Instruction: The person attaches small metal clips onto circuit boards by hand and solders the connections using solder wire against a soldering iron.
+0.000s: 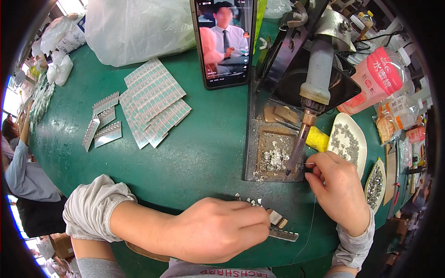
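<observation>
My left hand (220,229) is closed low over the green table, palm down. A narrow notched metal strip (283,236) sticks out from under its fingertips; the rest is hidden. Touching that area are a small block (277,217) and several tiny shiny metal pieces (255,202). My right hand (340,187) pinches a thin solder wire (310,163) between thumb and forefinger, and a fine strand hangs below it. Just left of that hand, a soldering iron (303,132) clamped in a stand points down, its tip over a shallow tray (264,134) of silvery scraps.
Flat sheets (155,99) and loose metal strips (107,132) lie at the left. A propped phone (225,44) and a plastic bag (139,32) stand behind. At right are a yellow sponge (318,139), two dishes of small parts (360,164) and a pink-labelled bottle (378,78).
</observation>
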`<move>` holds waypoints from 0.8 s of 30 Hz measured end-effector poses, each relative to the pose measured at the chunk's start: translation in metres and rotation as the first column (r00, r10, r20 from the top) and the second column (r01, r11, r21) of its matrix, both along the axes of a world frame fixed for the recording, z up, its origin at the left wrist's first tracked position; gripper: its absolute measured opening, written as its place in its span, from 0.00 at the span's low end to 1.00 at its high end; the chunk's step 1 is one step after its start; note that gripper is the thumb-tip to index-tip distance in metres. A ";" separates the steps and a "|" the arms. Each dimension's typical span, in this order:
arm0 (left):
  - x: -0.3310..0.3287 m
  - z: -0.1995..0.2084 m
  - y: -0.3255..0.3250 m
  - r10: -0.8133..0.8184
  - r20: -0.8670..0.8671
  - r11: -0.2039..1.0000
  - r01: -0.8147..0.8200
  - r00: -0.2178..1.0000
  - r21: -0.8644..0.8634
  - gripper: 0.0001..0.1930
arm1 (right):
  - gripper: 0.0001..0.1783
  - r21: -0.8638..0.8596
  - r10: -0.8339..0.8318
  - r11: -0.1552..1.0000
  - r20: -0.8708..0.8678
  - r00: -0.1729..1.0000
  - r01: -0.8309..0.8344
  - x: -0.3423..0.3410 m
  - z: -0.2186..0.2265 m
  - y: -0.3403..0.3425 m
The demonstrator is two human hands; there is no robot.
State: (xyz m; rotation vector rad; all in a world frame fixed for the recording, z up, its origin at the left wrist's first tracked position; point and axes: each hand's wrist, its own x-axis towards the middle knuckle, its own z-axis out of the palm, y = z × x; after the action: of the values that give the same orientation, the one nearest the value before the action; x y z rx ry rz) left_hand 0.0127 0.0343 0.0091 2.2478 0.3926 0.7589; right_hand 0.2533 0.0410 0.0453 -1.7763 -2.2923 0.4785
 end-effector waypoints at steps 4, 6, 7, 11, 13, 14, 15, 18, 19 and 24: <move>-0.001 0.002 -0.001 -0.029 -0.058 0.988 0.037 0.998 0.149 0.10 | 0.09 -0.007 0.021 1.000 -0.007 1.000 -0.021 0.001 -0.003 0.001; -0.001 0.004 -0.004 0.028 -0.072 0.940 -0.002 0.997 0.341 0.16 | 0.09 -0.010 0.032 0.999 -0.023 0.999 -0.033 0.001 -0.003 0.003; -0.001 0.009 -0.005 0.029 -0.071 0.939 -0.003 0.997 0.343 0.16 | 0.09 -0.028 0.023 0.999 -0.028 0.999 -0.024 0.001 -0.002 0.003; 0.002 0.020 -0.007 0.041 -0.143 0.912 0.022 0.989 0.410 0.24 | 0.09 -0.075 0.014 0.997 -0.039 0.999 -0.017 0.002 0.002 0.005; 0.004 0.025 -0.007 0.021 -0.142 0.909 0.040 0.990 0.415 0.22 | 0.09 -0.069 0.018 0.997 -0.043 0.999 -0.021 0.002 0.002 0.005; 0.001 0.029 -0.006 0.021 -0.142 0.909 0.040 0.990 0.416 0.22 | 0.09 -0.063 0.021 0.998 -0.046 0.999 -0.024 0.003 0.001 0.005; -0.004 0.035 -0.004 -0.030 -0.211 0.878 0.127 0.977 0.462 0.19 | 0.09 -0.063 0.020 0.998 -0.045 0.999 -0.023 0.003 0.000 0.005; 0.002 0.016 -0.012 -0.005 -0.092 0.850 0.052 0.996 0.524 0.18 | 0.09 -0.026 0.032 0.999 -0.049 0.998 -0.033 0.004 -0.002 0.004; 0.007 0.014 -0.011 0.065 0.105 0.849 -0.111 0.992 0.516 0.21 | 0.09 -0.023 0.030 0.999 -0.037 0.999 -0.031 0.003 -0.002 0.004; 0.000 0.026 -0.008 0.020 -0.031 0.891 -0.003 0.999 0.453 0.17 | 0.08 -0.017 0.039 0.999 -0.020 0.999 -0.039 0.001 0.000 0.004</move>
State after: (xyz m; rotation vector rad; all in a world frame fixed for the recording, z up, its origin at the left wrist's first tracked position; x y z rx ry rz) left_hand 0.0131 0.0265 0.0349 2.7003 0.2622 0.8909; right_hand 0.2542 0.0450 0.0457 -1.7296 -2.3202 0.5218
